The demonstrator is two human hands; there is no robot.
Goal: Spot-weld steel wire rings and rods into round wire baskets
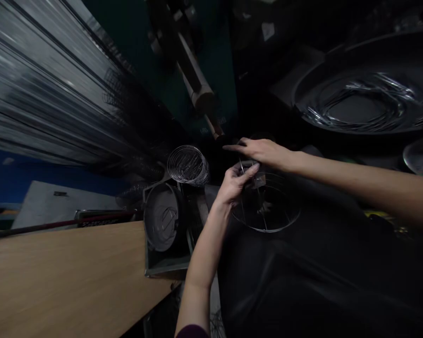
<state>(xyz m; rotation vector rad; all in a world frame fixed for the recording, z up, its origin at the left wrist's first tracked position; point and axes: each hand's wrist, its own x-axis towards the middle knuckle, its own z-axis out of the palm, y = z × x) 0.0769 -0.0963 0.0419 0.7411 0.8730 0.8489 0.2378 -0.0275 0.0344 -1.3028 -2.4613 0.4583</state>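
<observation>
A round wire frame with thin crossing wires is tilted in front of me, above dark cloth. My left hand is closed on its left side, the thumb lying over the wires. My right hand reaches over the far part of the frame with fingers stretched out and apart. Its underside is hidden, so contact with the wires is unclear. Just beyond the fingertips is the pointed copper-coloured tip of a machine's rod. A small pale piece shows inside the frame.
A stack of wire rings stands left of my hands, beside a dark round pan in a crate. At lower left is a wooden board. A large basin at upper right holds shiny wire rings. Long metal wires fill the upper left.
</observation>
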